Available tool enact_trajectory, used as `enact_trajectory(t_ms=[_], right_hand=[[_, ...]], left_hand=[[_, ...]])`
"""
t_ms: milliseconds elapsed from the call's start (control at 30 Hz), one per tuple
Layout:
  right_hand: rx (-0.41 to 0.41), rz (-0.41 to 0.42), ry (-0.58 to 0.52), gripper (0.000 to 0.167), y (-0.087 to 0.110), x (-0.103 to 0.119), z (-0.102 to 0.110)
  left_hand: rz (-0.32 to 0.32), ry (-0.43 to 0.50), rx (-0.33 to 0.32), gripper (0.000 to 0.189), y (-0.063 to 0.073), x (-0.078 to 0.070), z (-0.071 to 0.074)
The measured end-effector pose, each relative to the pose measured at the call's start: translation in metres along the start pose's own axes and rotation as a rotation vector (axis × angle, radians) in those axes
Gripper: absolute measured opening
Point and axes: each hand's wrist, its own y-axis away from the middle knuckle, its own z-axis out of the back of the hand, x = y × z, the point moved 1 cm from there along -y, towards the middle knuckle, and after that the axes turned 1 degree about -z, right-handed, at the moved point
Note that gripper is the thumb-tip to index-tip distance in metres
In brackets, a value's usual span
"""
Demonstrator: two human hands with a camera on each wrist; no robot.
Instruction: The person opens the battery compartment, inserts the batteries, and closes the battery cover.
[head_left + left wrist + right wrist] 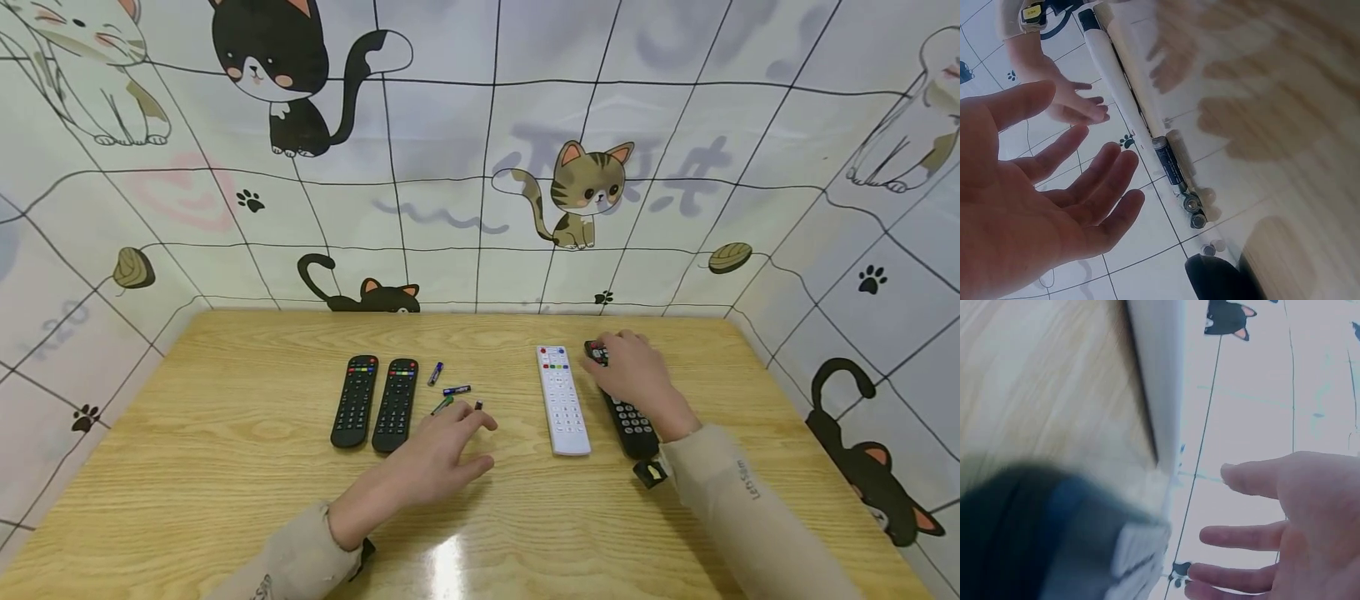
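Note:
My left hand (442, 450) hovers palm down over the table, its fingers spread and holding nothing. Just beyond its fingertips lie several small batteries, among them a dark blue one (457, 390), another blue one (436, 373) and a green one (443, 405). On the right, my right hand (637, 375) is over a black remote control (633, 429) with round pale buttons, covering its upper middle. The right wrist view shows those fingers extended, with nothing between them. A white remote control (564, 400) lies just left of that black one.
Two more black remote controls, one outer (354, 402) and one inner (395, 407), lie side by side left of the batteries. Cloth printed with cats and grid lines (450, 208) encloses the wooden table (247, 500) at the back and sides.

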Motion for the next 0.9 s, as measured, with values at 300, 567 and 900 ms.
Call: enact_trajectory(t_ms=[300, 567, 900], right_hand=[[0.027, 0.095, -0.084, 0.06, -0.001, 0.031, -0.006], [0.129, 0.075, -0.079, 0.079, -0.001, 0.05, -0.018], [0.149, 0.055, 0.02, 0.089, -0.004, 0.056, -0.027]], left_hand=[[-0.017, 0.0, 0.001, 0.034, 0.0, 0.001, 0.0], [-0.022, -0.014, 0.026, 0.035, 0.0, 0.001, -0.001], [-0.023, -0.016, 0.053, 0.034, -0.001, 0.0, -0.001]])
